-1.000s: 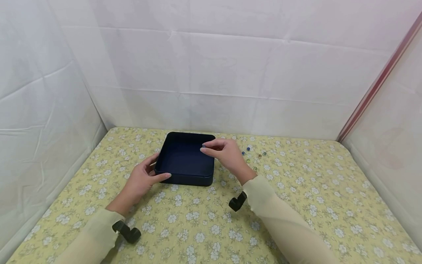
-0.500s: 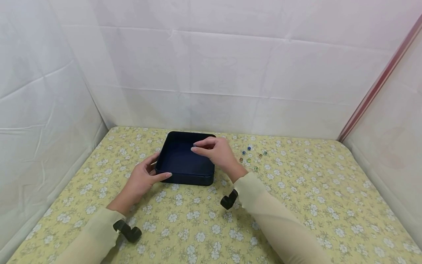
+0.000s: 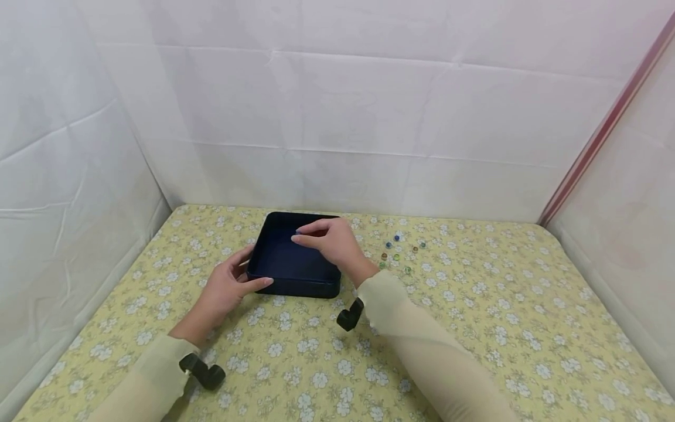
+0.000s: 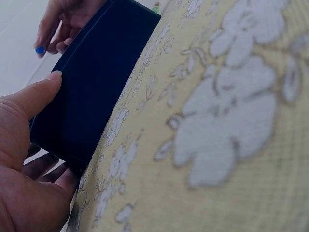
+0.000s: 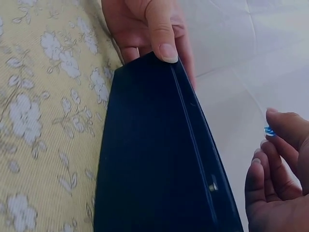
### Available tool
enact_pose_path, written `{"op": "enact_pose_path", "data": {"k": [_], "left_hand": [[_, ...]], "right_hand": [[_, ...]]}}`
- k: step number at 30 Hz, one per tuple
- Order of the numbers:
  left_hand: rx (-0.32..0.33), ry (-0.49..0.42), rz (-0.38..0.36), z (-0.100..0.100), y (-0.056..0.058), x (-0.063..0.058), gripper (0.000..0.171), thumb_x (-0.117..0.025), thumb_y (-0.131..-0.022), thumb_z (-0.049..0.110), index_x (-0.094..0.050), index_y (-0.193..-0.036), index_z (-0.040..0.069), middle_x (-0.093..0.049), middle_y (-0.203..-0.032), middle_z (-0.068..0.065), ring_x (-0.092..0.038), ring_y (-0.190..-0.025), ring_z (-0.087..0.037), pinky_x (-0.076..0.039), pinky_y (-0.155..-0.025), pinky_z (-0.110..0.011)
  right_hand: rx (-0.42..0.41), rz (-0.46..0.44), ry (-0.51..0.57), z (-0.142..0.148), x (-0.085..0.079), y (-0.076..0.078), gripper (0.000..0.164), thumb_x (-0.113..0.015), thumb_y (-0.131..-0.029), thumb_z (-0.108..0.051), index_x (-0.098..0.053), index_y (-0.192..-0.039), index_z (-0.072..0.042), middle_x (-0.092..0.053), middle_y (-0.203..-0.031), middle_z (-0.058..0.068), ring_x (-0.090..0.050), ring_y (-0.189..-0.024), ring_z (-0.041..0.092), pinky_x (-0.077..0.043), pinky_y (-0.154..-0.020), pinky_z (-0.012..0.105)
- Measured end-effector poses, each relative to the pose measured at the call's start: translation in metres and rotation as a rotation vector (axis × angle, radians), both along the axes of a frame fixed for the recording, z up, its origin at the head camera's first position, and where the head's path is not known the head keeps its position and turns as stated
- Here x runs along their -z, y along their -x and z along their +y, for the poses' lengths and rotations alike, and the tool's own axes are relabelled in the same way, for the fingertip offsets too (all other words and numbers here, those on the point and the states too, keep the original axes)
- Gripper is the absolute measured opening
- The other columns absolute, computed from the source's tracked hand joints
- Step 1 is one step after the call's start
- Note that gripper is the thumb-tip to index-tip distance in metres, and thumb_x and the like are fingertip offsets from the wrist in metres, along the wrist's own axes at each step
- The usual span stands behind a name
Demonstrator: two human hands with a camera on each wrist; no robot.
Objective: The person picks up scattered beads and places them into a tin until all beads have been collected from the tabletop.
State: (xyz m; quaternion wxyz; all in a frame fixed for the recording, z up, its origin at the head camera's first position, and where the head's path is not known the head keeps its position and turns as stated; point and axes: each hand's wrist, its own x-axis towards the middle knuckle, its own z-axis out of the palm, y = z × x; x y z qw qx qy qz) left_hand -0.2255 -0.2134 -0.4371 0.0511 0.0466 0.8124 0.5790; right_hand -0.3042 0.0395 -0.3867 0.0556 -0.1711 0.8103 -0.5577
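Beige-sleeved, the left hand [image 3: 222, 287] grips a dark blue box [image 3: 303, 288] by its near left corner — right of that grip, above the box, a blue marble [image 5: 269, 131] sits pinched in the right hand [image 3: 334, 241] — with loose marbles [image 3: 396, 238] farther right of the pinch.

Legible text — none (nor numbers).

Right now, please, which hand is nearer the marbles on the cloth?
Right hand: over the box, left of the marbles; left hand, farther off, grips the box's near-left corner.
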Motion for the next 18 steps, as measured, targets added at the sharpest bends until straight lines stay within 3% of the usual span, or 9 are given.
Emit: {"op": "enact_pose_path", "data": {"k": [9, 18], "left_hand": [[-0.010, 0.031, -0.003, 0.000, -0.002, -0.003, 0.097, -0.080, -0.090, 0.041, -0.020, -0.166, 0.026, -0.027, -0.168, -0.015, -0.036, -0.152, -0.038, -0.051, -0.109, -0.038], [-0.004, 0.025, -0.006, 0.000, -0.001, -0.003, 0.097, -0.080, -0.090, 0.041, -0.020, -0.165, 0.026, -0.027, -0.168, -0.015, -0.036, -0.152, -0.037, -0.053, -0.107, -0.033]], "right_hand": [[0.009, -0.054, 0.006, -0.014, 0.002, 0.002, 0.024, -0.085, -0.087, -0.030, -0.083, -0.108, -0.017, -0.075, -0.114, 0.000, -0.069, -0.103, 0.017, -0.059, -0.092, 0.035], [0.035, -0.108, -0.033, -0.024, 0.005, 0.001, 0.019, -0.086, -0.085, -0.029, -0.084, -0.102, -0.021, -0.074, -0.113, -0.002, -0.069, -0.104, 0.016, -0.059, -0.093, 0.037]]}}
